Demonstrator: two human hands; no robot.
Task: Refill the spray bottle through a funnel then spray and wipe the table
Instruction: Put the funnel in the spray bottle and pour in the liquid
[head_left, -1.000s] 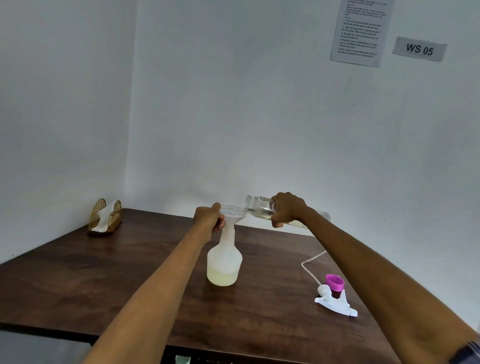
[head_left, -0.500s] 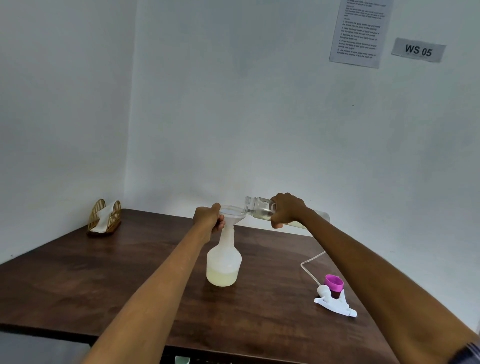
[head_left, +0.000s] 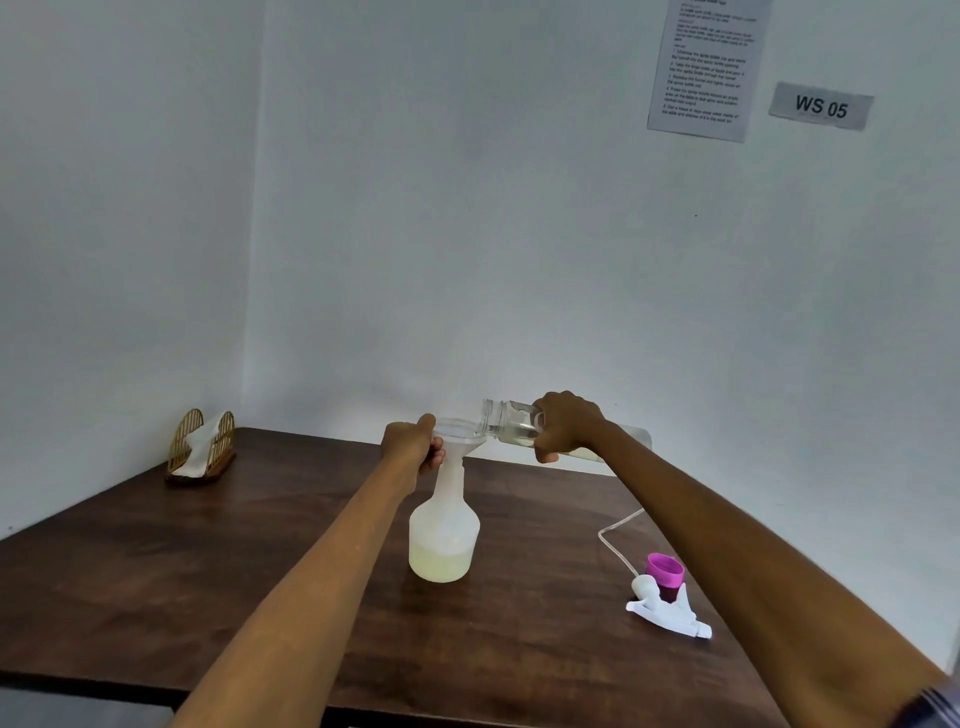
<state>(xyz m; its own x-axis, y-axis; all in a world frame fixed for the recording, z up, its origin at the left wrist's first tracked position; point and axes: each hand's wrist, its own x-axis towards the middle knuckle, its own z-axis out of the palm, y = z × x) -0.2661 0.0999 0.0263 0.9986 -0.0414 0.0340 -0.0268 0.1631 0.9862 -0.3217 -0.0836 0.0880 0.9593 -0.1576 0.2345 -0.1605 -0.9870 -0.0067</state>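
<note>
The left hand is curled round the rim and neck of the funnel, thumb up against the rim, holding it in the mouth of the spray bottle. The right hand grips a clear refill bottle round its middle, fingers wrapped over the top and thumb underneath, tipped nearly flat so that its open mouth sits over the funnel's rim. Both hands are closed firmly on what they hold.

The spray bottle stands upright near the middle of the counter, with pale yellowish liquid filling roughly its bottom quarter. The far end of the refill bottle is mostly hidden behind the right wrist and forearm, and any stream of liquid into the funnel is too faint to make out. The fingers of the left hand are hidden behind the funnel's neck.

The spray head lies on its side near the right edge of the counter, its thin tube trailing back towards the wall, and a pink cap sits just behind it, touching or nearly so. A napkin holder stands at the far left corner, well apart from the rest. Bare wood stretches to the left and in front of the spray bottle up to the near edge. On the wall hang a printed sheet, its text too small to read, and a sign reading WS 05.
</note>
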